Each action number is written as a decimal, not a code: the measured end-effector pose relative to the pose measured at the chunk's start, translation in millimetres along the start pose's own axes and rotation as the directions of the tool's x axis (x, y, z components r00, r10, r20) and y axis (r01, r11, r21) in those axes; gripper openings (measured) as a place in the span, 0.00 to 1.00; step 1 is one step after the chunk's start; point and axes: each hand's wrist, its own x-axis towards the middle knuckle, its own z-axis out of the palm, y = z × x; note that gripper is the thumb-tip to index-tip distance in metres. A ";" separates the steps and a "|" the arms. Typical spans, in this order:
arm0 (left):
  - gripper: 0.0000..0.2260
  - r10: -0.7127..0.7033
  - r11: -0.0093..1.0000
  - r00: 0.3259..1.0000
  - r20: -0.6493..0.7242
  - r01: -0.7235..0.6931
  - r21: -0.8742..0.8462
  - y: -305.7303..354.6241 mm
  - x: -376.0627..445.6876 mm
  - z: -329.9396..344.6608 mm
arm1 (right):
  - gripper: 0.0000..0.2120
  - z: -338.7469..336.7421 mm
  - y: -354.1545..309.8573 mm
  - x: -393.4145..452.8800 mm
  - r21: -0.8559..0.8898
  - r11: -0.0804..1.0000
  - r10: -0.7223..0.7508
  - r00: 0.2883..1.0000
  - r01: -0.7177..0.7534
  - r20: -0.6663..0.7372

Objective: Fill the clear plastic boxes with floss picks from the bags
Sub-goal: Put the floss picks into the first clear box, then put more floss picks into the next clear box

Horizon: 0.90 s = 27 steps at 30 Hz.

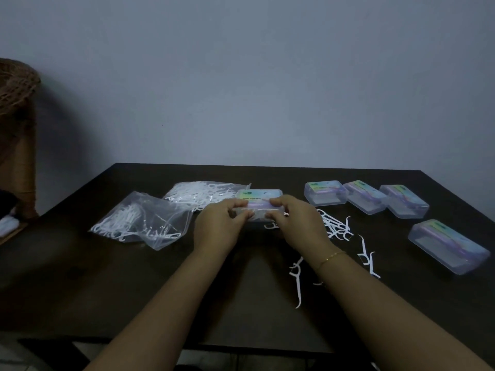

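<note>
1. The left hand (219, 223) and right hand (297, 220) sit close together over the middle of the dark brown wooden table (134, 290), each with fingers and thumb curled round one end of a clear rectangular plastic box with a pastel rainbow label (259, 202).
2. That held box lies just above the tabletop, its long side running left to right, between the bags and the row of other boxes.
3. A thin gold bracelet (330, 257) circles the right wrist.
4. Left of the hands lie two clear plastic bags of white floss picks: a crumpled nearer one (144, 223) and a farther one (203, 195) touching the held box's left end.
5. Loose white floss picks (336, 226) are scattered on the table beside and under the right forearm.
6. Three closed clear labelled boxes (365, 199) stand in a row at the far right; a fourth clear labelled box (447, 246) lies nearer, apart from them.
7. A brown wicker chair (16, 103) stands at the left edge against the grey wall.
</note>
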 end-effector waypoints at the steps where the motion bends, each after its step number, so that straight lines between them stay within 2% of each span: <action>1: 0.14 0.014 1.000 1.000 0.004 -0.014 -0.019 6.2 6.6 7.8 | 0.16 -4.7 4.3 5.9 0.012 1.000 0.018 1.000 -0.018 -0.025; 7: 0.22 0.101 0.993 0.995 0.023 -0.099 -0.065 16.6 31.2 56.0 | 0.13 -17.0 25.8 44.8 -0.023 0.992 0.123 0.988 -0.125 -0.094; 10: 0.23 0.086 0.996 0.996 0.037 -0.085 -0.024 6.8 37.1 66.7 | 0.14 -20.6 31.4 66.1 -0.225 0.962 0.133 0.985 -0.156 -0.112; 12: 0.22 0.076 0.997 0.996 0.050 -0.075 -0.005 0.0 39.5 69.9 | 0.15 -19.4 32.7 79.2 -0.352 0.918 0.152 0.983 -0.180 -0.106; 16: 0.19 0.111 0.991 0.994 0.014 -0.111 0.068 -3.7 43.3 72.5 | 0.14 -2.2 40.1 103.2 -0.479 0.861 0.151 0.986 -0.169 -0.077; 23: 0.15 0.120 0.984 0.992 0.029 -0.123 0.129 -2.5 43.9 72.0 | 0.16 5.3 43.6 122.7 -0.599 0.794 0.140 0.990 -0.105 0.011; 25: 0.15 0.130 0.982 0.991 0.024 -0.132 0.132 -1.7 42.5 71.2 | 0.18 -5.4 44.5 126.7 -0.582 0.800 0.194 0.981 -0.145 0.024; 27: 0.14 0.134 0.981 0.991 0.022 -0.136 0.138 -1.1 41.8 69.7 | 0.20 -21.6 47.9 127.1 -0.628 0.752 0.312 0.947 -0.199 0.074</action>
